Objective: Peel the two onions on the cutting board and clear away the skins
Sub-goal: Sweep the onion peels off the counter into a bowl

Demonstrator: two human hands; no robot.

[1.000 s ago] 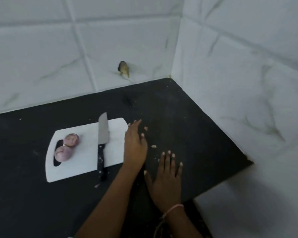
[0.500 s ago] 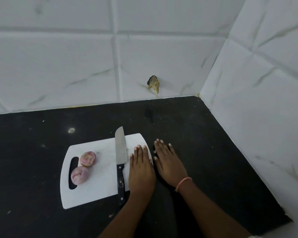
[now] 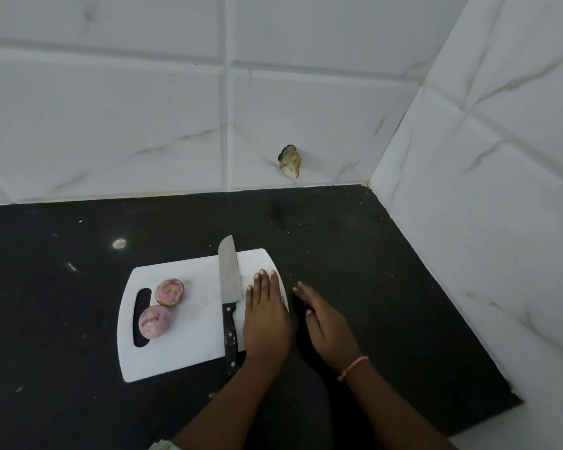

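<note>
2 peeled onions [image 3: 163, 306] sit on a cutting board [image 3: 192, 345] beside a knife [image 3: 229, 297]; left hand [image 3: 265, 323] and right hand [image 3: 327, 326] lie flat, fingers released, grasping nothing.

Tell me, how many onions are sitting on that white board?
2. Both peeled pinkish onions lie on the white plastic cutting board near its handle slot: one farther back, one nearer. None seems hidden.

A black tabletop [image 3: 371, 254] sits in a corner of white tiled walls [image 3: 111, 125], which close off the far and right sides. A white cutting board [image 3: 192, 345] lies near the front, a knife [image 3: 229, 287] laid across it, two peeled onions [image 3: 163, 306] beside its handle slot. Bare tabletop stretches left and behind the board.
</note>
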